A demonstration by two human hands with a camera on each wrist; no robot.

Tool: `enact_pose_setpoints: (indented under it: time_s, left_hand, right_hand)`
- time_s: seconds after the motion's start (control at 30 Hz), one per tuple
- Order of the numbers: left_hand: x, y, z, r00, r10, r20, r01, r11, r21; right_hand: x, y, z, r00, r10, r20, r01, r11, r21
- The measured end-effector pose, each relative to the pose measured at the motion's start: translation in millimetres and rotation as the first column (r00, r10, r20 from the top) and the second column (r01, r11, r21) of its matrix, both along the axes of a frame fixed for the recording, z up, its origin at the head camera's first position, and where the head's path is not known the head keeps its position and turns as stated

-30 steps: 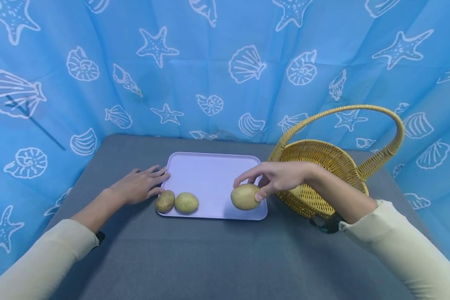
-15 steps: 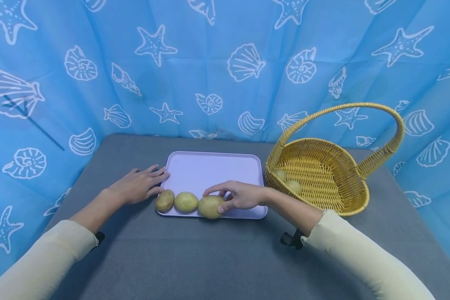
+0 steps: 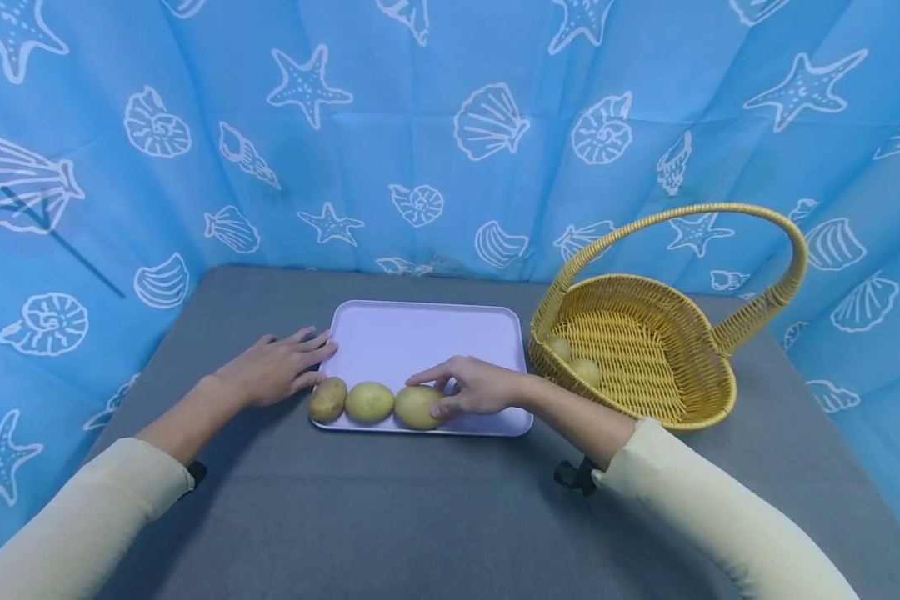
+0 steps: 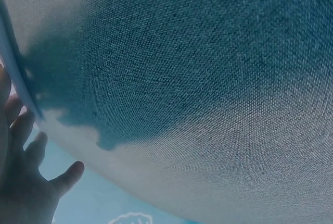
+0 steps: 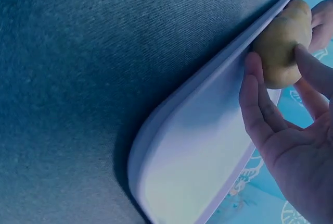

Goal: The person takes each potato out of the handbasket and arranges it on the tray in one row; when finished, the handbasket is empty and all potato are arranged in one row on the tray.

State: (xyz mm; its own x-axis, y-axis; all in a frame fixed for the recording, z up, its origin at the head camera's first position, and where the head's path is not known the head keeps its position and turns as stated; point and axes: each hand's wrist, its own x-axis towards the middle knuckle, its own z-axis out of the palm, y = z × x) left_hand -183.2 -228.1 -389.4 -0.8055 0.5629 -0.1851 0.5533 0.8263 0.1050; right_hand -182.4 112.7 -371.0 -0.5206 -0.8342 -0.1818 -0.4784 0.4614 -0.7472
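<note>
On the lilac tray point(image 3: 427, 337) my right hand point(image 3: 483, 387) holds a potato point(image 3: 414, 407) between thumb and fingers, low at the front edge. Directly left of it lie a second potato point(image 3: 370, 403) and, in the corner, a browner potato point(image 3: 327, 400), forming a row. The right wrist view shows the thumb and fingers around the held potato point(image 5: 278, 65), which partly covers those behind. My left hand point(image 3: 273, 369) lies with fingers spread, its fingertips at the tray's left edge. In the left wrist view that hand point(image 4: 26, 177) holds nothing.
A yellow wicker basket point(image 3: 648, 367) with a tall arched handle point(image 3: 712, 208) stands right of the tray, with two potatoes point(image 3: 587, 372) at its left side. Grey cloth covers the table point(image 3: 390, 517). A blue shell-patterned curtain point(image 3: 420, 125) hangs behind.
My right hand has carried its potato left and down from the tray's right end to beside the other two. The left hand has stayed at the tray's edge.
</note>
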Motion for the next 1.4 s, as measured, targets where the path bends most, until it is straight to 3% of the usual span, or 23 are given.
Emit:
enact_pose_setpoints:
  time_s: [0.2, 0.6, 0.9, 1.1, 1.27, 1.4]
  left_hand:
    - [1.1, 0.9, 1.9, 1.000, -0.001, -0.001, 0.001, 1.000, 0.003]
    - [1.9, 0.6, -2.2, 1.000, -0.006, -0.009, 0.006, 1.000, 0.003]
    - [1.2, 2.3, -1.3, 1.000, -0.007, 0.001, 0.007, 1.000, 0.005]
    - [0.7, 2.0, 2.3, 1.000, -0.008, 0.009, 0.008, 1.000, 0.003]
    - [0.3, 0.8, 4.1, 1.000, -0.009, 0.020, 0.009, 1.000, 0.005]
    - [-1.1, 0.5, 5.1, 1.000, -0.009, 0.030, 0.009, 1.000, 0.005]
  right_hand:
    - [-2.0, -1.9, 3.6, 1.000, 0.015, -0.007, -0.015, 0.998, 0.057]
    - [3.4, 11.3, 22.1, 0.997, -0.026, 0.076, 0.011, 0.982, 0.190]
    - [-0.9, 65.1, 66.0, 0.991, -0.016, 0.135, -0.014, 0.976, 0.217]
    - [-6.0, 109.6, 90.0, 0.999, -0.027, 0.032, 0.017, 0.962, 0.272]
    - [-11.7, 145.4, 98.9, 0.992, -0.068, 0.105, 0.044, 0.975, 0.217]
    - [-20.0, 168.6, 93.9, 0.975, -0.120, 0.185, 0.086, 0.979, 0.185]
